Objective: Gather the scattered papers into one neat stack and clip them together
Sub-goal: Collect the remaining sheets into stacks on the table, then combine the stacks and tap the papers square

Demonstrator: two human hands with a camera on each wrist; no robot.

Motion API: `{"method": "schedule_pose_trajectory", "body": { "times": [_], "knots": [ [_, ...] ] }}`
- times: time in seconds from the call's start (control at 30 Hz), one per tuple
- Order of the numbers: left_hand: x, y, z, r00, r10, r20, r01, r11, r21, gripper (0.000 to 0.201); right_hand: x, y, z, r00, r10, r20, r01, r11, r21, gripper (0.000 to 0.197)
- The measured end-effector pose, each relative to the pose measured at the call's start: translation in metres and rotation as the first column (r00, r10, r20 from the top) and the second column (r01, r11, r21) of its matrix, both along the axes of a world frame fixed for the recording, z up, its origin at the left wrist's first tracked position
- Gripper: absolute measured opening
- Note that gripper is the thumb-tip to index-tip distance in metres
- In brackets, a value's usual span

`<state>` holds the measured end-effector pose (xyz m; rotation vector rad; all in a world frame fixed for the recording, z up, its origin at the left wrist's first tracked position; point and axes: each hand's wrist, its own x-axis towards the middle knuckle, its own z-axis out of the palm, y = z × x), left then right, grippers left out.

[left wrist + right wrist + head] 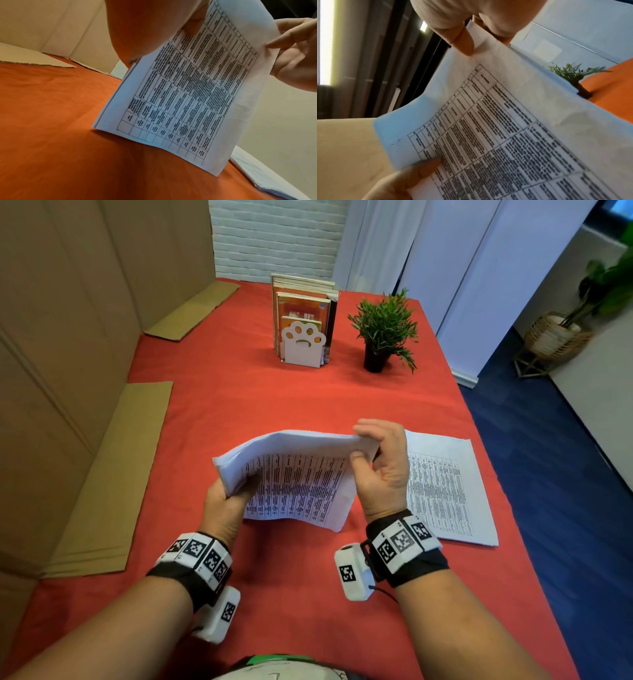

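Counter (pixel 239 405) under a red cloth, cardboard sheets (pixel 113 474) along its left edge. At the far end, a book holder (pixel 303 344) with a paw cutout and a small potted plant (pixel 385 330).

Second batch of papers (pixel 452 487) lies flat on the counter just right of the right hand, square enough, not yet merged.

Held bundle of papers (pixel 301 481) stands on its lower edge on the cloth, mid-counter, tilted and bowed over at the top. Several sheets, edges roughly aligned in the left wrist view.

Left hand (pixel 226 501) grips the left side, thumb on the printed face, fingers behind. Right hand (pixel 383 463) pinches the top right corner, thumb in front, fingers curled over the edge.

Handling, my read: light, floppy, sheets slide on each other easily. Corner pinch lets the stack sag and fan. Better to hold both long sides mid-height, loose grip, and tap the bottom edge on the counter to square it. The cloth is soft, so tapping will be mushy. No clip visible in any view.
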<state>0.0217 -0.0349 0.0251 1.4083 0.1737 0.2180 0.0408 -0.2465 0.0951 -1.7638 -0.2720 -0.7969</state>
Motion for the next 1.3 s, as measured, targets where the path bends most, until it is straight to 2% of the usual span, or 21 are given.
{"method": "schedule_pose_trajectory", "body": {
  "times": [0.03,0.1,0.17,0.27,0.33,0.43,0.57,0.63,0.7,0.77,0.83,0.87,0.9,0.97,1.03,1.2,1.3],
  "knots": [
    [-0.001,-0.001,0.001,1.0,-0.003,-0.008,0.003,1.0,0.002,0.022,-0.002,0.002,-0.002,0.999,0.018,-0.043,-0.015,0.997,0.07,0.055],
    [-0.001,-0.001,0.0,1.0,-0.011,-0.016,0.011,1.0,0.013,0.024,-0.007,0.006,-0.012,0.969,0.114,-0.22,-0.048,0.958,0.283,0.071],
    [-0.002,0.001,-0.003,0.999,-0.019,-0.027,0.02,0.999,0.025,0.027,-0.012,0.007,-0.028,0.885,0.222,-0.409,-0.023,0.899,0.438,0.075],
    [-0.005,0.0,-0.006,0.999,-0.033,-0.029,0.036,0.995,0.089,0.03,-0.016,0.011,-0.05,0.738,0.281,-0.614,0.014,0.903,0.43,0.064],
    [-0.007,0.001,-0.008,0.998,-0.043,-0.041,0.049,0.984,0.169,0.029,-0.016,0.015,-0.058,0.681,0.3,-0.668,0.05,0.891,0.451,0.055],
    [-0.006,0.0,-0.011,0.997,0.015,-0.073,0.004,0.968,0.251,0.033,-0.015,0.016,-0.06,0.656,0.311,-0.688,0.103,0.866,0.49,0.046],
    [0.0,-0.004,-0.005,0.971,0.154,-0.181,-0.111,0.967,0.227,0.016,-0.012,0.014,-0.058,0.635,0.406,-0.657,-0.051,0.871,0.488,0.038],
    [0.004,-0.001,-0.005,0.936,0.163,-0.313,-0.089,0.967,0.237,0.02,-0.013,0.011,-0.061,0.605,0.387,-0.695,-0.14,0.912,0.386,0.032],
    [0.006,0.006,-0.012,0.875,0.116,-0.469,0.014,0.964,0.264,0.029,-0.015,0.006,-0.071,0.575,0.266,-0.774,-0.175,0.964,0.201,0.031],
    [0.003,0.011,-0.019,0.801,0.036,-0.597,0.126,0.966,0.227,0.033,-0.017,0.001,-0.086,0.489,0.16,-0.857,-0.182,0.98,0.079,0.043],
    [-0.004,0.014,-0.028,0.733,-0.014,-0.68,0.182,0.967,0.177,0.033,-0.022,-0.003,-0.099,0.395,0.102,-0.913,-0.174,0.984,0.035,0.05],
    [-0.007,0.016,-0.033,0.7,-0.027,-0.714,0.193,0.97,0.152,0.033,-0.023,-0.006,-0.106,0.381,0.058,-0.923,-0.163,0.987,-0.006,0.054],
    [-0.009,0.019,-0.04,0.675,-0.035,-0.737,0.192,0.973,0.13,0.032,-0.025,-0.008,-0.112,0.382,-0.011,-0.924,-0.146,0.987,-0.072,0.056],
    [-0.012,0.022,-0.047,0.662,-0.038,-0.749,0.179,0.978,0.108,0.03,-0.027,-0.012,-0.124,0.434,-0.154,-0.888,-0.121,0.966,-0.227,0.048],
    [-0.012,0.022,-0.048,0.659,-0.033,-0.751,0.176,0.978,0.112,0.027,-0.029,-0.013,-0.129,0.462,-0.216,-0.86,-0.14,0.94,-0.311,0.038],
    [-0.011,0.017,-0.042,0.644,-0.069,-0.762,0.229,0.968,0.106,0.023,-0.035,-0.006,-0.136,0.381,-0.255,-0.889,-0.176,0.924,-0.341,0.033],
    [-0.004,0.025,-0.074,0.642,-0.07,-0.764,0.25,0.961,0.121,0.029,-0.036,0.004,-0.139,0.331,-0.264,-0.906,-0.189,0.922,-0.338,0.038]
  ]
}}
